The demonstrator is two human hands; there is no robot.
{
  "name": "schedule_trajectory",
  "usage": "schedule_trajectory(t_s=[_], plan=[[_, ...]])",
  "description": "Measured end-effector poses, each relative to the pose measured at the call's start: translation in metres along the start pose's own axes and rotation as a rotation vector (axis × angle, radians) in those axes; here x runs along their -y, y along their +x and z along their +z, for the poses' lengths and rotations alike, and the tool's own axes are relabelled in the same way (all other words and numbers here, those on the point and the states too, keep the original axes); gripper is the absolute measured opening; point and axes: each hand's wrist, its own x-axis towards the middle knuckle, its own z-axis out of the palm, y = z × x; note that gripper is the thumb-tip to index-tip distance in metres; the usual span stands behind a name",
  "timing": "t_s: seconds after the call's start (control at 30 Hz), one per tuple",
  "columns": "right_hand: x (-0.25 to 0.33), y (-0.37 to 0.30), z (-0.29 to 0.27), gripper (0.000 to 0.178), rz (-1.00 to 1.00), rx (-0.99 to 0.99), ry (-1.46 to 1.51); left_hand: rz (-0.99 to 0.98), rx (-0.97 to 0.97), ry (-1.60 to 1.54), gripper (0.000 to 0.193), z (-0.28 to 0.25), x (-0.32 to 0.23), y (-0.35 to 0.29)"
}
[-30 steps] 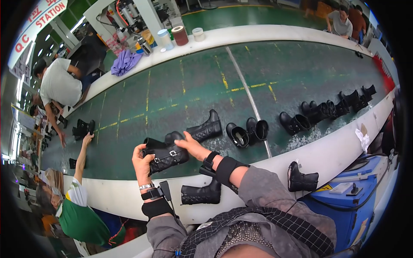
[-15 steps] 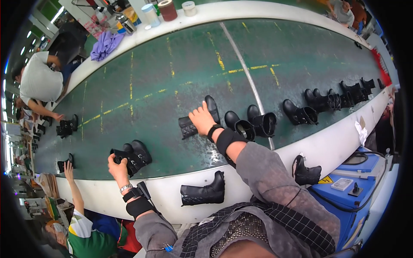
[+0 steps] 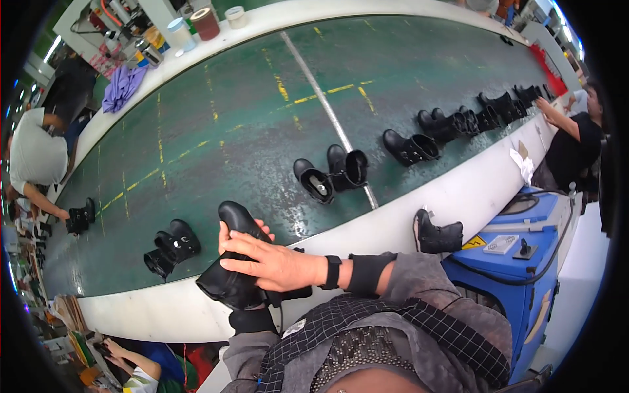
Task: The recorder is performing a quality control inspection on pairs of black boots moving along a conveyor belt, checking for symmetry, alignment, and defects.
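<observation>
Both hands are on one black ankle-high boot (image 3: 237, 216), held up in front of my body over the near edge of the belt, toe pointing away. My right hand (image 3: 278, 265) lies across its shaft, fingers wrapped over the upper. Mostly hidden behind the boot, my left hand (image 3: 264, 228) grips it from the far side, with only some fingertips showing. Part of another black boot (image 3: 298, 295) shows on the white ledge behind my right forearm. To the left, a pair of buckled boots (image 3: 173, 243) stands on the green belt.
More black boots (image 3: 409, 147) line the green belt (image 3: 216, 157) to the right. One boot (image 3: 436, 232) stands on the white ledge (image 3: 367, 236), near a blue machine (image 3: 517, 262). Tape rolls (image 3: 205, 25) sit on the far ledge. Co-workers (image 3: 39, 154) are at both ends.
My right hand brought a boot from the belt toward me; my left hand let go of the buckled pair and joined it on that boot. The view shifted, so the belt's boots appear farther left.
</observation>
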Motion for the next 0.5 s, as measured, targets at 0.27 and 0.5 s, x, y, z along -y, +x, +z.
schedule_trajectory(t_s=[0.27, 0.5], plan=[[-0.044, -0.135, -0.041, 0.048, 0.779, -0.593, -0.299, -0.111, 0.007, -0.229, 0.063, 0.007, 0.065, -0.002], [-0.088, -0.157, -0.113, 0.071, 0.850, -0.705, -0.510, -0.057, -0.010, -0.334, 0.063, 0.001, 0.100, -0.010]])
